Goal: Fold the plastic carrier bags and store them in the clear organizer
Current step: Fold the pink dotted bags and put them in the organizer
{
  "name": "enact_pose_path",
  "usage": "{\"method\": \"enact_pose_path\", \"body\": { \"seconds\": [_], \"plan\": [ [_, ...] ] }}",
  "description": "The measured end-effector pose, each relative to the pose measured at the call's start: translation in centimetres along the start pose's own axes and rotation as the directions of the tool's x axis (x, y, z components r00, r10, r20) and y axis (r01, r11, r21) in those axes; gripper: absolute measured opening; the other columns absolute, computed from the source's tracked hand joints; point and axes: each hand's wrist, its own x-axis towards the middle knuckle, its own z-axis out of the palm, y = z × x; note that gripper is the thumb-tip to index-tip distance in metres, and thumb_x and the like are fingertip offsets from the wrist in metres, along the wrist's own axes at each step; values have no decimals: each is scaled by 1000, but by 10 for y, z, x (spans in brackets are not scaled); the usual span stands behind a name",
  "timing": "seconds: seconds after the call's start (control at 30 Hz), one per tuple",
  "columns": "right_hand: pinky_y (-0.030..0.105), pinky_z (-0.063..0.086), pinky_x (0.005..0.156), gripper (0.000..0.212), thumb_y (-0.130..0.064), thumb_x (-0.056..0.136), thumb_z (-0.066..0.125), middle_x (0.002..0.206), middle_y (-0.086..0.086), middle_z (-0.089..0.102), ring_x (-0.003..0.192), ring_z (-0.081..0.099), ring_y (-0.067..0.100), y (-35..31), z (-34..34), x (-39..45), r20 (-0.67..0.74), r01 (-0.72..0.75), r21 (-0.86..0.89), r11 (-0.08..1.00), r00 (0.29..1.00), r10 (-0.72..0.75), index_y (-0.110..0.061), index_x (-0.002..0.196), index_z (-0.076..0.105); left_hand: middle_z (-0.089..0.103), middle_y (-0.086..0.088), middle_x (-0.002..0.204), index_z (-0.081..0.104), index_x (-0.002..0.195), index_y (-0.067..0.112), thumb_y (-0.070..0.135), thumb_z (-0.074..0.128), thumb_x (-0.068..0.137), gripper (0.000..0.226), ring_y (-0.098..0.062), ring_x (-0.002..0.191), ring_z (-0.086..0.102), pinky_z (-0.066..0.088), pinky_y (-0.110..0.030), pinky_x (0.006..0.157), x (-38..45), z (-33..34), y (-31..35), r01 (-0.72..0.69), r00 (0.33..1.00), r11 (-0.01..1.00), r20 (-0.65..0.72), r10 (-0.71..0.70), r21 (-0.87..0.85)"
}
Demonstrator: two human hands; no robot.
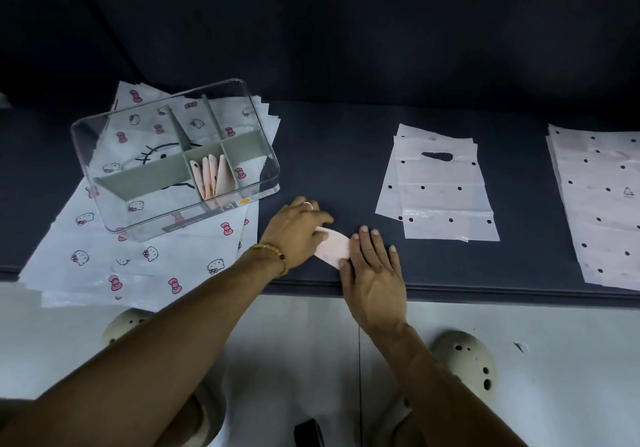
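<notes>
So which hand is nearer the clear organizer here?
Left. The left hand holds the folded bag just off the clear organizer, at its near right corner. The right hand presses the bag's other end, farther right.

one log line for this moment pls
step: folding | left hand holds pink bag | right hand presses it flat | organizer: folded bags in one compartment

Likely a home: dark low table (pixel 346 156) on pale floor (pixel 294 342) (cartoon-print bags (pixel 138 259) stacked there)
</notes>
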Motion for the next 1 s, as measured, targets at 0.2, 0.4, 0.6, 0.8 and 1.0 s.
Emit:
{"method": "enact_pose_path", "body": {
  "seconds": [0.2, 0.4, 0.6, 0.8, 1.0],
  "plan": [
    [41, 19, 118, 57, -15, 89, 56, 147, 12, 41, 143, 27, 28, -12, -23, 20, 109, 29, 178, 984, 993, -49, -5, 143, 39, 62, 3, 90, 64, 86, 22, 19, 64, 87, 4, -13, 86, 57, 47, -29, 75, -10, -17, -1, 112, 993, 963, 67, -99, -244],
    [39, 48, 82, 25, -17, 94, 51, 97, 3, 62, 96, 52, 21, -61, -54, 61, 113, 175, 319, 932, 969, -220, -14, 112, 67, 65, 1, 69, 68, 76, 13, 6, 71, 81, 9, 0, 53, 54, 42, -11, 53, -38, -65, -21, 165, 968, 678, -14, -250, -717],
    [19, 48, 68, 15, -11, 91, 58, 89, -1, 65, 76, 59, 10, -91, -60, 91, 65, 58, 536, 842, 992, -110, -13, 95, 72, 66, -1, 68, 68, 73, 11, 7, 75, 78, 9, -5, 60, 57, 50, -18, 62, -50, -89, -57, 131, 855, 550, -187, -484, -825],
    [18, 52, 62, 14, -10, 89, 62, 80, -6, 69, 69, 64, 4, -113, -49, 114, 190, -256, 803, 538, 966, 176, -22, 83, 66, 61, 2, 84, 59, 91, 16, 22, 80, 73, 28, -16, 75, 58, 52, -28, 71, -45, -88, -99, 366, 626, 644, -334, -704, -672],
    [16, 50, 52, 9, -10, 88, 65, 78, 1, 72, 66, 65, 7, -133, -43, 133, 286, -348, 854, 387, 935, 210, -18, 85, 63, 47, -1, 103, 40, 109, 19, 46, 77, 66, 63, -24, 82, 54, 50, -39, 73, -21, -80, -98, 592, 596, 654, -291, -748, -470]
  ]
}}
